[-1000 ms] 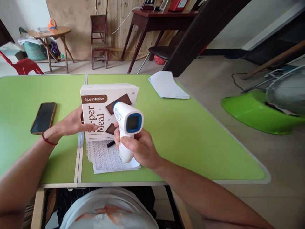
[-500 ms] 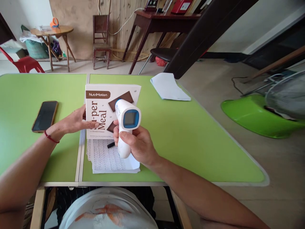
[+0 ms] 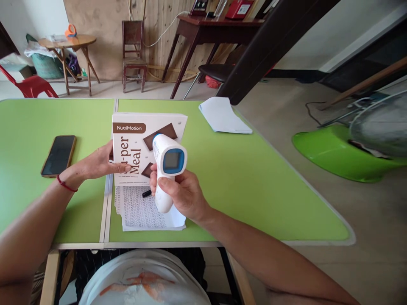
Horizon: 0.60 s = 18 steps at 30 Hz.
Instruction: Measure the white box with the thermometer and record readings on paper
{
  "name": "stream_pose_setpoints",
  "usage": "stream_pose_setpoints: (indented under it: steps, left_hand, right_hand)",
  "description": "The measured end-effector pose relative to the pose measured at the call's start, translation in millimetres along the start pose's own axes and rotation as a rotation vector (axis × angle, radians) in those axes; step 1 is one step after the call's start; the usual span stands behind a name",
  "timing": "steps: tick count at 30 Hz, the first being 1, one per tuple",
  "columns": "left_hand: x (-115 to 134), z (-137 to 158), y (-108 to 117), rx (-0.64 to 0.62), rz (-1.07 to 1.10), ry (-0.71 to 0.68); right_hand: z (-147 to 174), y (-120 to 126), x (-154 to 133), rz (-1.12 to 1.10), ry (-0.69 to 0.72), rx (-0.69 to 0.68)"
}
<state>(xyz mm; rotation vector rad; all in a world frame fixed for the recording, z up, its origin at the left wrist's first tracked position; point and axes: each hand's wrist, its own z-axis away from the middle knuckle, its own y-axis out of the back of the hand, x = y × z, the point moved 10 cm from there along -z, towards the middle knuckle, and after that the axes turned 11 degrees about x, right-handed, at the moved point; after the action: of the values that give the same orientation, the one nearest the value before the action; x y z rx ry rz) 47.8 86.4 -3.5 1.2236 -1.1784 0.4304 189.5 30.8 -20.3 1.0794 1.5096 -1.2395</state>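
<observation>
My left hand (image 3: 100,162) grips the left side of a white and brown NutriMotion box (image 3: 129,146), its thumb across the printed front. The box stands upright over the far part of some handwritten sheets (image 3: 140,214). Closed around the handle of a white infrared thermometer (image 3: 165,178) is my right hand (image 3: 186,192). The thermometer's blue-framed grey screen faces me, and its nose points at the box, covering part of the print. A black pen (image 3: 146,193) on the sheets is partly hidden behind the thermometer.
A smartphone (image 3: 59,155) lies left on the green table (image 3: 254,190). White folded paper (image 3: 222,115) rests near the far right edge. Beyond are a dark red desk (image 3: 219,31), a small wooden chair (image 3: 133,55) and a round table (image 3: 68,42). A green plastic object (image 3: 330,154) stands at right.
The whole view has shifted slightly to the left. Both hands keep their hold on the box and the thermometer, with no clear movement between them.
</observation>
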Motion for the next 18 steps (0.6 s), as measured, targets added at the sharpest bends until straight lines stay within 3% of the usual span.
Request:
stream_pose_setpoints:
  steps: [9,18]
  left_hand:
    - [-0.7,-0.5,1.2,0.008,-0.011,0.044]
    - [2.6,-1.3,1.0,0.007,-0.004,-0.005]
  right_hand:
    - [0.0,-1.5,-1.7,-0.006,0.022,-0.007]
    - [1.2,-2.5,-3.1,-0.021,0.014,-0.006]
